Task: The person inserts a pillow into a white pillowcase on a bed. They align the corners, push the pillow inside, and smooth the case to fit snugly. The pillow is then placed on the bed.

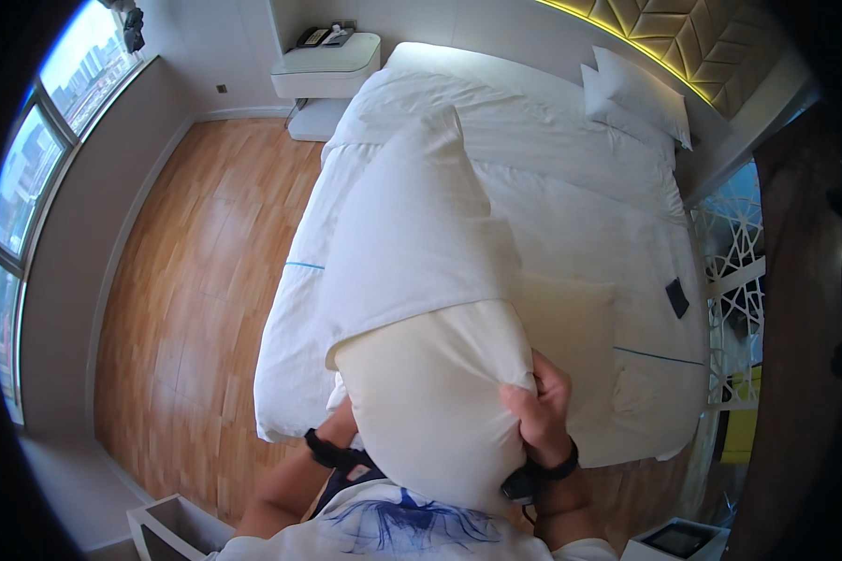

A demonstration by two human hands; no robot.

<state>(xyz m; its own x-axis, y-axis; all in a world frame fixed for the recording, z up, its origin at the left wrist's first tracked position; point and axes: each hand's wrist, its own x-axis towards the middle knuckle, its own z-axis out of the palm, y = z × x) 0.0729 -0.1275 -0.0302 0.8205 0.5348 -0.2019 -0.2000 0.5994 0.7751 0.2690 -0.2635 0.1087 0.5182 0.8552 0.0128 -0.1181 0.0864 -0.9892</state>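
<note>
In the head view, a plump cream fabric pillow [430,393], partly inside a loose white cloth pillowcase [412,234], is held over a wide white-sheeted bed [580,224]. The right hand [544,407] pinches its right edge; the left hand [343,421] is half hidden at its left side, grip impossible to tell.

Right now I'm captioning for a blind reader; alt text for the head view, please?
A person's right-hand grip holds a cream pillow partly inside a white pillowcase; the left-hand grip is mostly hidden. Beyond lies a white bed with white pillows at upper right.
</note>
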